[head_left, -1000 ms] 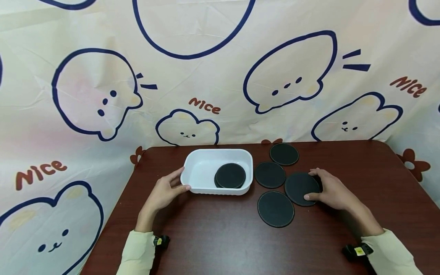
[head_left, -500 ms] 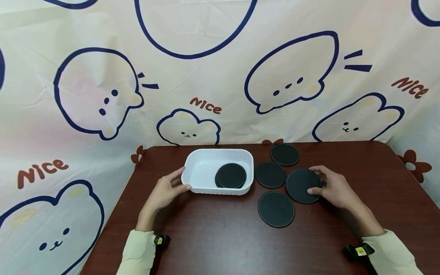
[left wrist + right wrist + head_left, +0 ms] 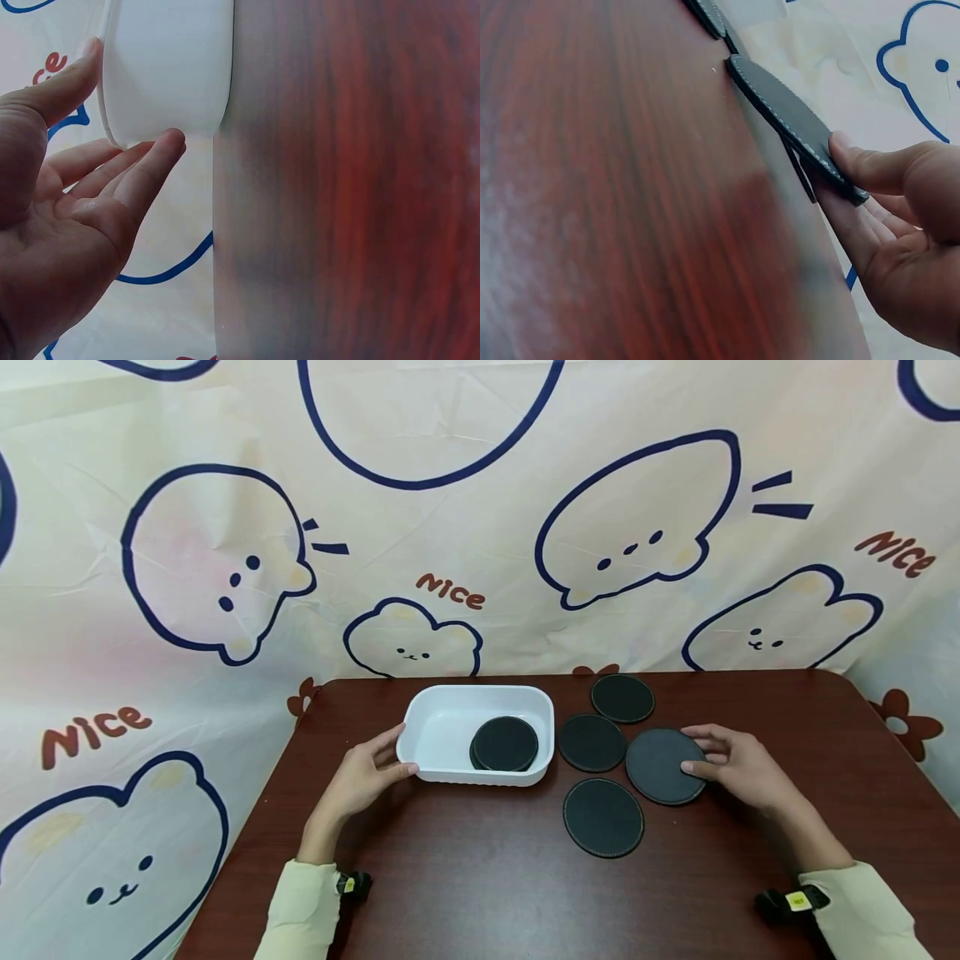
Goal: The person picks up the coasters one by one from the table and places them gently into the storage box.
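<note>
My left hand (image 3: 362, 782) holds the left end of a white plastic tray (image 3: 433, 735), thumb at the front corner and fingers along the end wall. Two stacked round black coasters (image 3: 506, 743) lie inside the tray, toward its right end. My right hand (image 3: 742, 770) pinches the right edge of another black coaster (image 3: 662, 767), thumb on top. In the right wrist view this stitched coaster (image 3: 787, 109) is tilted, its gripped edge raised off the table. A thin dark edge shows beneath it; I cannot tell what that is.
Three more coasters lie on the brown wooden table (image 3: 480, 877): a near one (image 3: 603, 817), a middle one (image 3: 592, 743) close to the tray's right side, and a far one (image 3: 622, 698) by the back edge. A printed cloth (image 3: 510, 635) hangs behind the table.
My right hand has raised the pinched coaster's right edge and drawn slightly right, tilting the coaster. The left hand keeps its hold on the tray.
</note>
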A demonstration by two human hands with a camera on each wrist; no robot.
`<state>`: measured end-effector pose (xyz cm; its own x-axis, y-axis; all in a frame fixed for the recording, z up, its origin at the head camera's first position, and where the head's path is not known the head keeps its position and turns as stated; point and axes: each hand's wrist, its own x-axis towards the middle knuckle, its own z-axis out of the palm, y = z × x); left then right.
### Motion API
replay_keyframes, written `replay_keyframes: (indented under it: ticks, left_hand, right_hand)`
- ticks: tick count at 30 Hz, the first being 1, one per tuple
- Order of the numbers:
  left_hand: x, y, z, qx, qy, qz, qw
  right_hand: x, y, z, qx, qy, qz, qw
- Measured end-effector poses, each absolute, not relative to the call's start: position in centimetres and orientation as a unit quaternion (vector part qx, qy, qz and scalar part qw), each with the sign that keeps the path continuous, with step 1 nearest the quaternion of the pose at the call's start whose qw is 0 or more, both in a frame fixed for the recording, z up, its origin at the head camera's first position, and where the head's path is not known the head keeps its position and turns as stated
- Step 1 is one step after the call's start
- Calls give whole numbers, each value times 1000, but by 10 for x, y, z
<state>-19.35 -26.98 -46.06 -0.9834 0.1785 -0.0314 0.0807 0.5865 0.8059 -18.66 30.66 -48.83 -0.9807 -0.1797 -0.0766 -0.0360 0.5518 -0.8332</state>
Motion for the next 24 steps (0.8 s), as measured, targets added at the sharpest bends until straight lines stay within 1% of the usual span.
replay_keyframes:
  ticks: [4,12,20,24]
  left_hand:
    - [-193,-270,-460,75,888,450,54]
    - [-193,-270,-461,74,890,447,54]
    - [-193,-270,-462,73,892,444,53]
    - [-193,-270,-462,74,892,443,51]
  right_hand:
    - [-188,310,-490,-41,856,-504,108]
    - [-189,314,-488,-32,821,-551,149]
    - [-188,320,-481,-24,748,-642,165]
    - [-188,324,-479,-38,701,-692,167]
